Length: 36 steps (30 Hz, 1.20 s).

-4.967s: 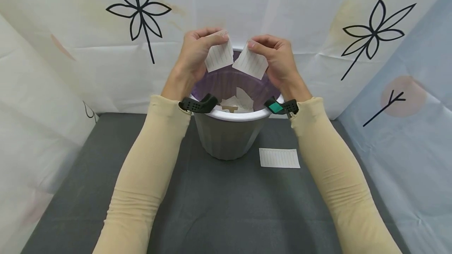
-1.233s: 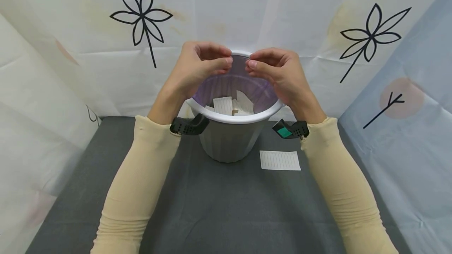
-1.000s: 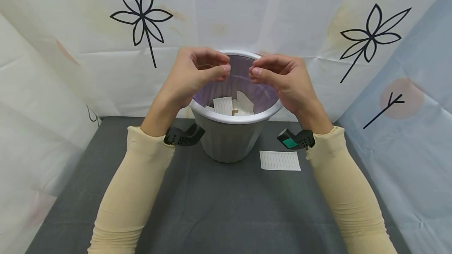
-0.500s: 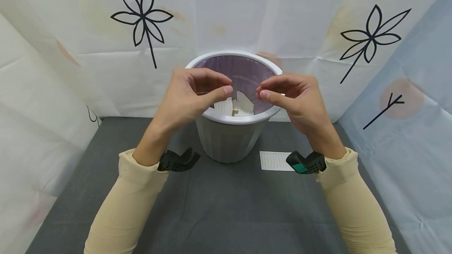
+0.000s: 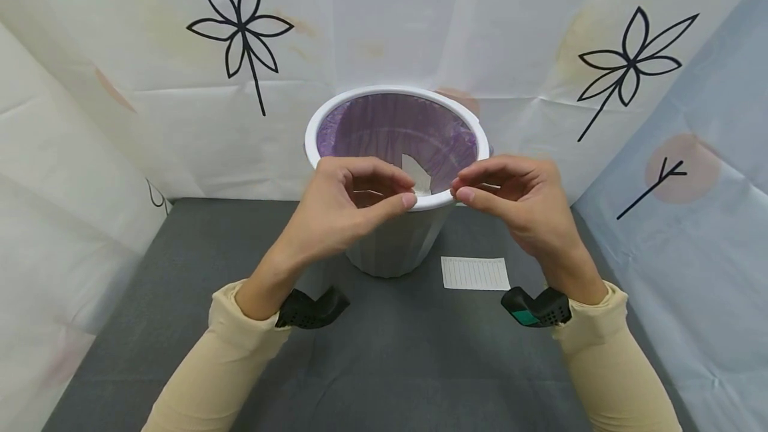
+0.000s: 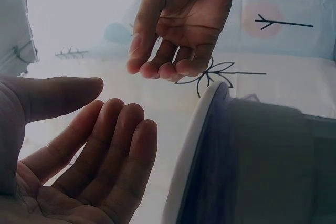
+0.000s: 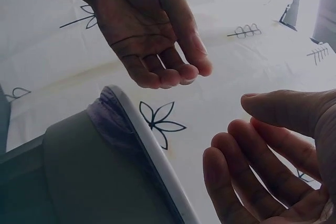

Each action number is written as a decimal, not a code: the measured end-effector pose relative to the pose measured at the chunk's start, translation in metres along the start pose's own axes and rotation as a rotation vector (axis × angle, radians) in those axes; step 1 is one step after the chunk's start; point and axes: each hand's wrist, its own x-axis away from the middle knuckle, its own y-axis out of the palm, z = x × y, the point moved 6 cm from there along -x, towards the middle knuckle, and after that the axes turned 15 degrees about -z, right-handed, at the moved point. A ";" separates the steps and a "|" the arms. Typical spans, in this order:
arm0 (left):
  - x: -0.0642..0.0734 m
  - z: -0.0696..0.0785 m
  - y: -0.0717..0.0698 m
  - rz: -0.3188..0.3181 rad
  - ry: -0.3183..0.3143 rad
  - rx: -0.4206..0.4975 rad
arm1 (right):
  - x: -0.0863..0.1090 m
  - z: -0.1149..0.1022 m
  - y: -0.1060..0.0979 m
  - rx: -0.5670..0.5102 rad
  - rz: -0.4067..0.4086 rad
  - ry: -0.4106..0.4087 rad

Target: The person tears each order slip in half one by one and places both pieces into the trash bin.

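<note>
Both hands are over the near rim of a white trash bin (image 5: 390, 245) with a purple liner (image 5: 384, 122). My left hand (image 5: 348, 209) has loosely bent fingers, its thumb apart from the fingertips and nothing between them. The right hand (image 5: 519, 202) is held the same way, facing it across a small gap. Both wrist views show a gap between thumb and fingers on each hand. A torn piece of paper (image 5: 418, 175) shows inside the bin; the left hand hides the other scraps. A lined paper slip (image 5: 475, 273) lies flat on the table, below the right hand.
The bin stands on a dark grey cloth-covered table (image 5: 384, 372), close to the white back curtain (image 5: 390, 19) printed with black flowers. A white curtain (image 5: 54, 219) hangs on the left and a pale blue one (image 5: 690, 252) on the right.
Five seconds ago each hand pinched a torn paper half above the bin. Those halves have been let go, and a new scrap showed inside. Both hands have since drawn down toward me.
</note>
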 end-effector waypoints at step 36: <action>0.010 -0.076 0.094 -0.171 -0.159 -0.198 | 0.101 0.087 -0.040 0.168 0.179 0.340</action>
